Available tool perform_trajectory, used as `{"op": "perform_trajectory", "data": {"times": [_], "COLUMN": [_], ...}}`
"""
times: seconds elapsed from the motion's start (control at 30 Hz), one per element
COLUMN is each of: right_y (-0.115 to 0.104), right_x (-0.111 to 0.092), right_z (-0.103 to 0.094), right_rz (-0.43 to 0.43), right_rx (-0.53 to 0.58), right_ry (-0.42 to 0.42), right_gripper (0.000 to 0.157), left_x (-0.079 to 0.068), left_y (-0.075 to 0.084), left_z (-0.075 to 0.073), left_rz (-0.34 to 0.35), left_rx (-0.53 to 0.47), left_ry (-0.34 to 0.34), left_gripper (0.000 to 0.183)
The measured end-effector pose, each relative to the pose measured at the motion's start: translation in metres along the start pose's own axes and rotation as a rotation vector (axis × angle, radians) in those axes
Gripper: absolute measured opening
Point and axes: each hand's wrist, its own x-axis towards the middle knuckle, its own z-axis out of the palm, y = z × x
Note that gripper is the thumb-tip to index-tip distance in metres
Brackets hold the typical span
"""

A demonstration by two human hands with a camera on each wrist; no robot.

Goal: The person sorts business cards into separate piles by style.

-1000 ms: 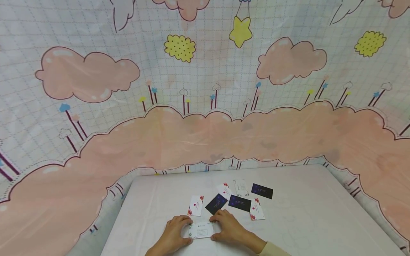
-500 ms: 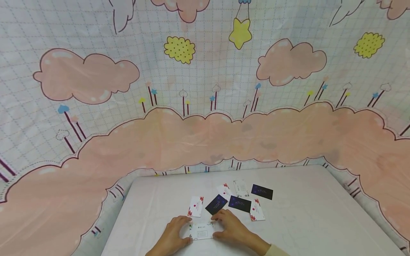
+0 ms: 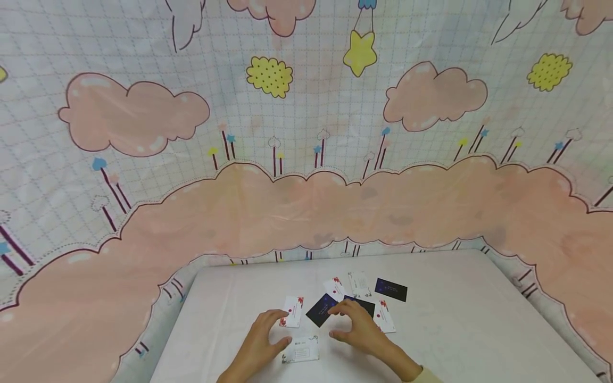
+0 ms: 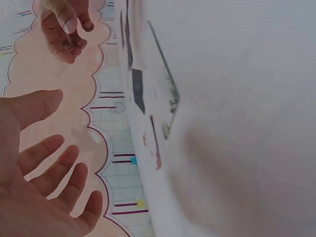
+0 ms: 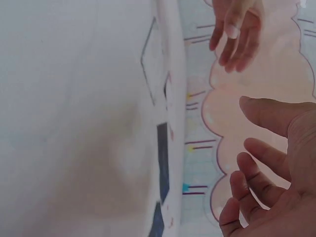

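A white business card (image 3: pixel 301 349) with grey-green leaf corners lies flat on the white table, nearest to both hands. Raised above its left side is my left hand (image 3: pixel 261 338), fingers spread and relaxed, holding nothing. My right hand (image 3: pixel 359 327) hovers to the card's right, its fingers apart and loosely bent, with nothing between them; it partly covers a dark card (image 3: pixel 366 307) behind it. In the left wrist view the left hand (image 4: pixel 49 173) is lifted off the tabletop. The right wrist view shows the right hand (image 5: pixel 266 173) likewise lifted, with a gap between thumb and fingers.
Farther back lie a white-and-red card (image 3: pixel 293 312), a dark blue card (image 3: pixel 321 310), another white-and-red card (image 3: pixel 335 288), a white leaf-patterned card (image 3: pixel 359 284), a black card (image 3: pixel 391 290) and a red-flowered card (image 3: pixel 384 317). A cloud-patterned cloth (image 3: pixel 297 207) hangs behind the table (image 3: pixel 455 319).
Both hands have let go of the white leaf-cornered card and risen. My right hand has shifted right and away from it; the card stays on the table.
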Motion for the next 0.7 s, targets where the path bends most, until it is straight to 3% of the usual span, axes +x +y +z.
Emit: {"op": "perform_trajectory", "data": {"times": [0.27,0.7], "right_y": [0.005,0.023], "right_x": [0.002,0.003], "right_z": [-0.023,-0.049], "right_rz": [0.083,0.194], "right_rx": [0.004,-0.025], "right_ry": [0.069,0.173], "right_gripper": [0.038,0.037], "left_x": [0.019,0.06], "left_y": [0.014,0.039], "left_z": [0.0,0.015], "left_rz": [0.027,0.082], "left_rx": [-0.04,-0.179], "left_ry": [0.049,0.063], "left_gripper": [0.045,0.04]}}
